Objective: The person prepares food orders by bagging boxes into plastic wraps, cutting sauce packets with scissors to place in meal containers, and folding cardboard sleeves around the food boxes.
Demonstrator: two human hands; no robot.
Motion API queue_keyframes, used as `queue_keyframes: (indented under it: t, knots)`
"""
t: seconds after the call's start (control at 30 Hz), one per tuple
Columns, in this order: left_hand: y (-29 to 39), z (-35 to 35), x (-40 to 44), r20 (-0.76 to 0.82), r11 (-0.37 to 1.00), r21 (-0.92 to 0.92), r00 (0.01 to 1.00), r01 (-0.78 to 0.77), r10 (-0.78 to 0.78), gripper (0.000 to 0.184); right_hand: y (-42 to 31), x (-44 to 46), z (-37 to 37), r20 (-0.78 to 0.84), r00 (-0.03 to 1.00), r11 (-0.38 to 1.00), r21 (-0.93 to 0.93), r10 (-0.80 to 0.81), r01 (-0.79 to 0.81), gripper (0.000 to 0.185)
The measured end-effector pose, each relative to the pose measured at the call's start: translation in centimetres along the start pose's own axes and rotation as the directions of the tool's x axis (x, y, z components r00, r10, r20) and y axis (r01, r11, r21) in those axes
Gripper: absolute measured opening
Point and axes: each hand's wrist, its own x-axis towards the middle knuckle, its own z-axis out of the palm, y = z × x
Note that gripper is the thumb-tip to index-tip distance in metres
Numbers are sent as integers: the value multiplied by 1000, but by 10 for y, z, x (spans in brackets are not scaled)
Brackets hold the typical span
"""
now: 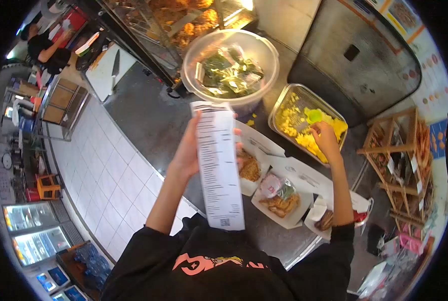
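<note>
My left hand (186,150) is closed around a long printed paper receipt (219,170), held upright in front of me. Over the metal tray (279,131) of crumbled yellow food (306,143), my right hand (327,138) has its fingers pinched together at a small green scoop (313,116); the grip itself is partly hidden. Below the tray stand open white food boxes. One box (269,213) holds fried chicken (282,204) and wrapped packets. Another piece of fried chicken (250,169) shows in the box partly behind the receipt. A third box (314,213) sits under my right forearm.
A large clear tub (188,75) of wrapped green packets stands behind the receipt. Fried food fills a lit display case (183,20). A knife (115,70) lies on a white board (96,83). At right is a wooden rack (392,150). Another person (45,47) stands far left.
</note>
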Motion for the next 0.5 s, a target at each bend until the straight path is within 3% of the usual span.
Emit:
queue_keyframes:
  t: [0.03, 0.1, 0.17, 0.23, 0.27, 0.4, 0.47, 0.5]
  knots:
    - [-1, 4, 10, -32, 999, 36, 999, 9, -7, 69, 23, 16, 19, 2, 1000, 1000, 4, -22, 22, 15]
    - [-3, 6, 25, 54, 998, -28, 997, 57, -56, 71, 44, 47, 40, -22, 998, 989, -136, -63, 59, 22]
    - [-2, 8, 37, 83, 997, -31, 994, 74, -71, 72, 52, 58, 45, 64, 993, 974, -196, -101, 112, 28]
    - [0, 9, 48, 111, 994, -34, 988, 107, -103, 73, 50, 60, 45, 221, 975, 910, -399, -26, 115, 21]
    - [2, 11, 53, 115, 992, -28, 986, 124, -120, 73, 54, 61, 53, 190, 979, 873, -460, -80, 161, 10]
    - [3, 6, 79, 202, 976, -66, 961, 207, -190, 70, 53, 55, 45, 184, 969, 816, -526, -166, 240, 4]
    - [7, 6, 87, 217, 973, -53, 953, 227, -210, 66, 47, 53, 25, 19, 966, 795, -565, -257, 222, 5]
    - [6, 4, 91, 222, 972, -51, 951, 230, -214, 66, 46, 50, 15, 15, 967, 794, -567, -253, 217, 5]
